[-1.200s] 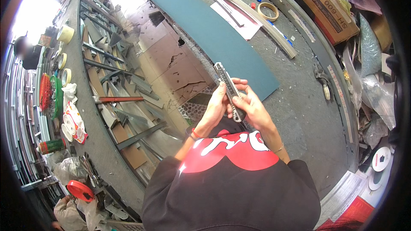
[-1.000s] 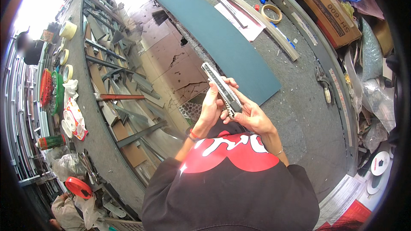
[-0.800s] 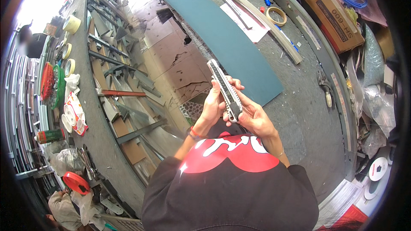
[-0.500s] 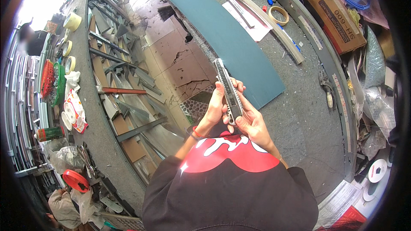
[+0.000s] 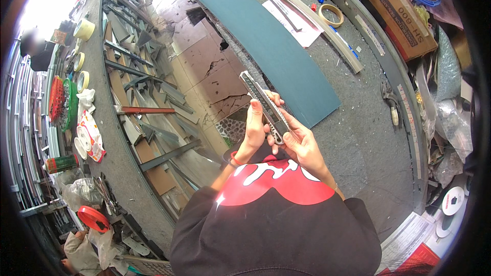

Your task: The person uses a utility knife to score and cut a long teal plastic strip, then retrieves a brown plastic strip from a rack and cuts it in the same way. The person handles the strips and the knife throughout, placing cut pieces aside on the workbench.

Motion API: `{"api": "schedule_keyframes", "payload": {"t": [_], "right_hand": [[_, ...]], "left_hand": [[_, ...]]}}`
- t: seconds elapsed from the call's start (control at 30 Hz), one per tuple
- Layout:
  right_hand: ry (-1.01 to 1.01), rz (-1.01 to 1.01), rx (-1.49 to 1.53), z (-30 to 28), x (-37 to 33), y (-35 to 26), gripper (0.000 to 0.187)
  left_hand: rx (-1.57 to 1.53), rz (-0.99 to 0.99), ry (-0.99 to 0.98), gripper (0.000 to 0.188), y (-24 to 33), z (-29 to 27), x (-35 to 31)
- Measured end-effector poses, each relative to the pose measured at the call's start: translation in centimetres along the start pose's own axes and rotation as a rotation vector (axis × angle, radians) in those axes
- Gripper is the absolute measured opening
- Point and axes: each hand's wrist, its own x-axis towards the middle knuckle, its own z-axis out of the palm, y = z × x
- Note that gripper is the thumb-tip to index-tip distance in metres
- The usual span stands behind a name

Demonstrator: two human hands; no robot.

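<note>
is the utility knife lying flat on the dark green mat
No, the utility knife is held up between the left hand and the right hand, over the floor beside the dark green mat.

- Brown cardboard box (image 5: 401, 13) — far right, long, dark print on its side.
- White sheet (image 5: 294, 16) beside the teal mat (image 5: 266, 46).
- Red-and-white printed bag (image 5: 91, 135) — left shelf.

Utility knife (image 5: 266, 106): metal body, dull silver sheen, ridged track. Cutting mat (image 5: 266, 41): matt teal, smooth. Workbench (image 5: 358, 138): grey felt-like covering, rough. Box (image 5: 399, 10): brown cardboard. Tape roll (image 5: 331, 15): papery tan.
</note>
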Motion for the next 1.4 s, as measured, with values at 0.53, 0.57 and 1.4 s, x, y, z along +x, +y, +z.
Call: {"api": "schedule_keyframes", "payload": {"t": [0.53, 0.57, 1.4], "right_hand": [[-0.059, -0.010, 0.061, -0.5, 0.0, -1.0, 0.060], [-0.040, 0.000, 0.043, -0.6, 0.0, -0.9, 0.058], [0.038, -0.036, 0.147, -2.2, 0.0, 0.8, 0.041]], "left_hand": [[0.122, 0.108, 0.042, 0.060, 1.3, 1.9, 0.1], [0.156, 0.117, 0.043, 0.061, 1.4, 1.8, 0.0], [0.202, -0.041, -0.235, 0.069, 0.1, 2.3, -0.2]]}}
